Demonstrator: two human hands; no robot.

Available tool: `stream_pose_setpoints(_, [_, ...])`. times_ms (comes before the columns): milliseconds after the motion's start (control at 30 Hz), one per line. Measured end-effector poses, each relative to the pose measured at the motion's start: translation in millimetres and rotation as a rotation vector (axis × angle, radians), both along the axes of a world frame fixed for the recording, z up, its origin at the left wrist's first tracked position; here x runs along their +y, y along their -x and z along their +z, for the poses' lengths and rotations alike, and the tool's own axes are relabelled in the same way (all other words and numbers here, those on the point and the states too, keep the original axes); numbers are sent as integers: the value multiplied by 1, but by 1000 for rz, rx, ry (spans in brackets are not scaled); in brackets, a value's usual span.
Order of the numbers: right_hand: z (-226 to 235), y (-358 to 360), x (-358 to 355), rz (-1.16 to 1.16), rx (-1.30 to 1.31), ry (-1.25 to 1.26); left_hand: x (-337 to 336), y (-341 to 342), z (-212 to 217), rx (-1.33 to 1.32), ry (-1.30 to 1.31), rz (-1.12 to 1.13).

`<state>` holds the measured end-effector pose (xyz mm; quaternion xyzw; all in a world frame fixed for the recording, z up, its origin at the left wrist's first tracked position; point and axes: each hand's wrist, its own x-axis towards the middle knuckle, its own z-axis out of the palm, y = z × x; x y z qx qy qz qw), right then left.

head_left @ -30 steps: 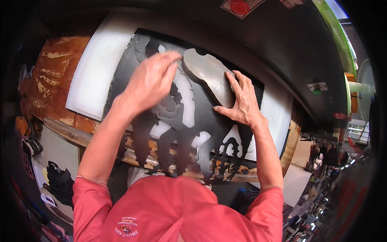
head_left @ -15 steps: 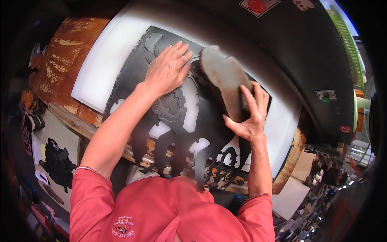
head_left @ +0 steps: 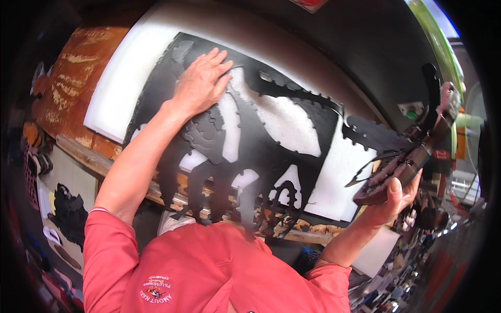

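My left hand [head_left: 203, 83] lies flat with fingers extended on a black sheet [head_left: 266, 161]. Openings in the sheet show the white board [head_left: 112, 99] beneath. Loose cut black pieces [head_left: 206, 133] lie close by that hand. At the right, my right hand [head_left: 399, 201] grips a shoe-sole-shaped cutting die [head_left: 389, 175], tilted on edge and raised off the sheet. A black cut piece with notched edges [head_left: 370, 130] sticks out from the die toward the sheet. Most of my right fingers are hidden behind the die.
A dark machine panel with a green button [head_left: 411, 115] rises beyond the board. Scuffed brown board [head_left: 73, 99] extends at the left. Black strips [head_left: 195, 193] overhang the near edge toward my body. A heap of black scraps [head_left: 69, 211] sits lower left.
My right hand has lifted the die away to the right and turned it on edge, uncovering a sole-shaped opening in the sheet. My left hand remains on the sheet.
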<state>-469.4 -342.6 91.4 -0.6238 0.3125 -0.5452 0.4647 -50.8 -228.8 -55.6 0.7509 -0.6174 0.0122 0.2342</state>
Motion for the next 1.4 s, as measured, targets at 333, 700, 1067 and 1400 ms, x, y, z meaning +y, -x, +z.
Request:
stream_pose_setpoints(333, [-37,-46,72,200,-258,-594,58,185,84,1132,-124,-348])
stream_pose_setpoints(700, [-41,-37,74,101,-261,-719,92,178,40,1867,-372,165])
stream_pose_setpoints(1067, [-57,47,33,-167,93,-402,141,112,45,1643,-224,345])
stream_pose_setpoints(1400, [-66,-57,98,338,785,403,132,137,61,1308,-48,245])
